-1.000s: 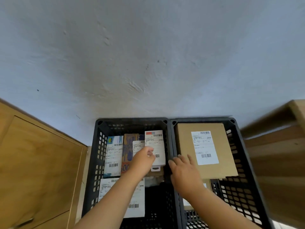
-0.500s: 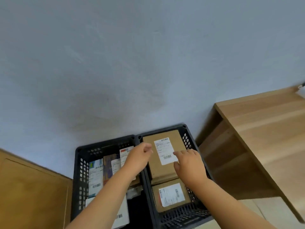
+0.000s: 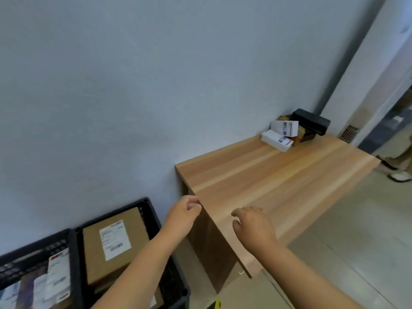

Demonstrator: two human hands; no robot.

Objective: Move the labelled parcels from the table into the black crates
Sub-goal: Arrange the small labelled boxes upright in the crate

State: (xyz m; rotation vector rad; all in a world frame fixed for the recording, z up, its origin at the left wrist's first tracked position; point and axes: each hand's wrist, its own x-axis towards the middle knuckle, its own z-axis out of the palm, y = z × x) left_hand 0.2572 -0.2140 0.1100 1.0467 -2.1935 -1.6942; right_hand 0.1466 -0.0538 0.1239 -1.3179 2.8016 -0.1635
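Both hands empty. My left hand [image 3: 182, 216] hangs off the near-left corner of the bench [image 3: 289, 181], fingers loosely curled, thumb near the fingertips, nothing in it. My right hand [image 3: 254, 224] hovers over the near edge of the bench, fingers spread and slightly bent, holding nothing; can't tell if it touches the wood.

Key relation: the remaining parcels [image 3: 283, 134] sit at the far end of the bench, against the wall, well ahead of both hands and to the right. It's a small cluster: a white box [image 3: 276, 140] lying flat with its long axis roughly along the wall, a labelled parcel [image 3: 285, 128] propped up behind it, brown packaging partly hidden behind, and a black box [image 3: 312, 121] at the back. Right hand is the nearer one, so I judge it the natural lead for the reach; I'd likely have to step along the bench to get there.

Containers: two black crates [image 3: 73, 236] on the floor, behind and left of my left hand. The nearer one holds a flat brown carton [image 3: 133, 237], white label up, apparently stacked on another. The farther-left one holds several smaller labelled packs [image 3: 53, 279], blurred.
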